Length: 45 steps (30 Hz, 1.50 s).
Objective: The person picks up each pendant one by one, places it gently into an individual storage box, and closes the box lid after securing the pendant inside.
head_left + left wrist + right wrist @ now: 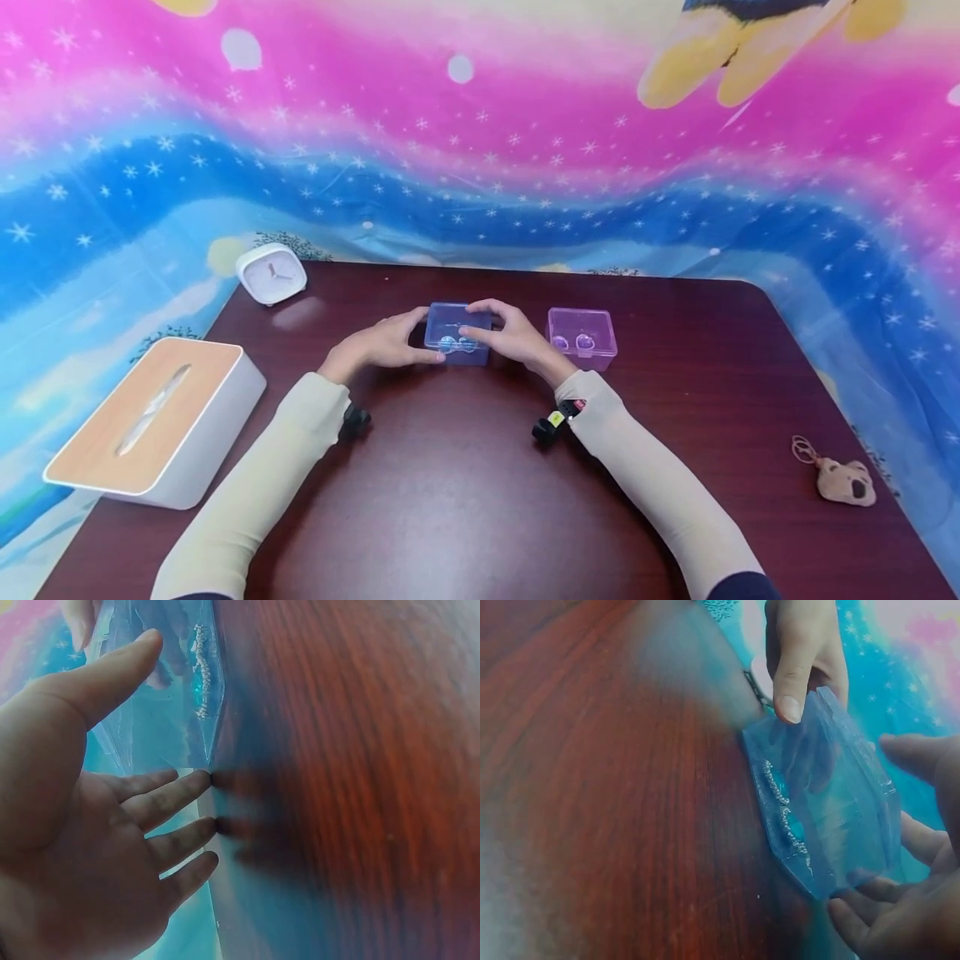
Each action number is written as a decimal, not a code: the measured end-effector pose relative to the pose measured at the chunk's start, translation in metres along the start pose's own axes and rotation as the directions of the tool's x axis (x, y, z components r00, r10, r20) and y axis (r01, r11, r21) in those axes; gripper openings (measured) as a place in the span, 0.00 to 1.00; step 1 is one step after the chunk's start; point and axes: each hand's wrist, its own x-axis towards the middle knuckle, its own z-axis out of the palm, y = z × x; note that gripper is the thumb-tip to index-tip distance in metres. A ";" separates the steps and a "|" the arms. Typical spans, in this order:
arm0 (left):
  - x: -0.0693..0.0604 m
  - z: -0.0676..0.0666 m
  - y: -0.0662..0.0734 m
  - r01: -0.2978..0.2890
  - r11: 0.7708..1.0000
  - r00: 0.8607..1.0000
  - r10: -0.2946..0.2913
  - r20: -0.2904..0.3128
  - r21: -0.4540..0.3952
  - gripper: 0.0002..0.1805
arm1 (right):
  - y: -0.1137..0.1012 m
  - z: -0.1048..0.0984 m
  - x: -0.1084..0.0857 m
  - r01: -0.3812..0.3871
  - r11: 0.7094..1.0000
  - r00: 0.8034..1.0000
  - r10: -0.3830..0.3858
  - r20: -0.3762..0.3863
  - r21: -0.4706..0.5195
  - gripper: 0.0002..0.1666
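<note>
A translucent blue plastic box (450,315) sits on the table in front of me, its lid down; silver-and-turquoise earrings (784,806) show through its wall. At the box's left side is my left hand (390,340), its thumb at the front corner and its fingers at the rear. My right hand (517,332) holds the box from the right, thumb over the lid and fingers around the back edge. The right wrist view shows the left thumb (791,701) on the box's corner. Close to the right hand stands a translucent purple box (600,329) with earrings inside.
A white tissue box (217,442) with a wood-coloured top lies on the left, and a white clock (272,273) stands behind it. On the right lies a koala-shaped plush keychain (846,483). A patterned cloth (480,183) hangs behind the dark wooden table (450,500).
</note>
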 end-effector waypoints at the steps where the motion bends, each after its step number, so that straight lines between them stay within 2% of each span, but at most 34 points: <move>1: 0.000 -0.001 0.000 -0.003 1.000 1.000 0.003 0.009 -0.007 0.51 | 0.000 -0.001 -0.002 0.000 1.000 1.000 0.000 0.006 -0.006 0.30; 6: -0.006 -0.011 0.000 -0.007 0.991 0.998 0.015 0.059 -0.134 0.61 | 0.003 -0.003 -0.008 -0.003 1.000 0.999 0.004 0.034 -0.020 0.35; 10: -0.010 -0.017 -0.002 -0.022 0.977 0.997 0.038 0.070 -0.213 0.56 | 0.006 -0.004 -0.008 0.000 1.000 0.999 0.001 0.049 -0.025 0.36; 14: -0.009 -0.017 -0.003 -0.061 0.976 0.995 0.075 0.061 -0.209 0.48 | 0.006 -0.005 -0.007 -0.002 1.000 0.999 0.003 0.054 -0.019 0.36; 17: -0.008 -0.017 -0.002 -0.063 0.976 0.996 0.075 0.051 -0.209 0.47 | 0.004 -0.006 -0.007 -0.012 1.000 0.998 0.013 0.063 -0.018 0.36; 26: -0.008 -0.016 0.001 -0.017 0.974 0.997 0.033 0.066 -0.226 0.48 | 0.005 -0.005 -0.008 -0.015 1.000 0.996 0.016 0.085 -0.013 0.36; 32: -0.008 -0.013 0.000 0.030 0.963 0.997 -0.008 0.081 -0.267 0.49 | 0.009 -0.004 -0.008 -0.019 1.000 0.996 0.017 0.083 0.019 0.37; 45: -0.007 -0.010 -0.002 0.043 0.947 0.995 -0.011 0.102 -0.317 0.48 | 0.012 -0.004 -0.006 -0.007 0.999 0.997 0.004 0.079 0.032 0.36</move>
